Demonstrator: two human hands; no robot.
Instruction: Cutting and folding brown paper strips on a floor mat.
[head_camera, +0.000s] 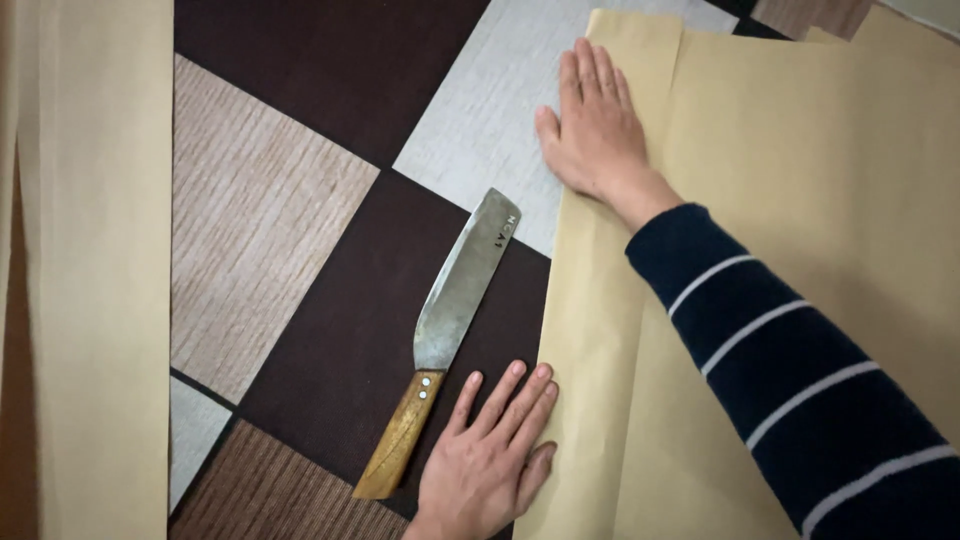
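- Flat across the right half of the view lies a large sheet of tan kraft paper (790, 200), its left edge folded over into a long doubled strip that runs from the top of the picture down to the bottom.
- The right hand (595, 125) presses palm-down on the upper end of that fold, fingers (590, 70) straight, close together and holding nothing; its thumb reaches over the paper's edge onto the pale floor panel.
- A dark sleeve with thin white stripes (790, 380) covers the right arm, which crosses the sheet from the lower right.
- The left hand (490, 450) lies flat at the lower end of the fold, fingers spread a little and gripping nothing, partly on the paper's edge and partly on the floor.
- Just beside the left hand rests a cleaver-like knife (445, 335) with a broad grey blade and a wooden handle, untouched, pointing up and to the right.
- Everything sits on a patchwork floor (330, 130) of dark brown, light wood and pale grey squares.
- Another strip of tan paper (95, 270) runs down the left side, well apart from both hands.
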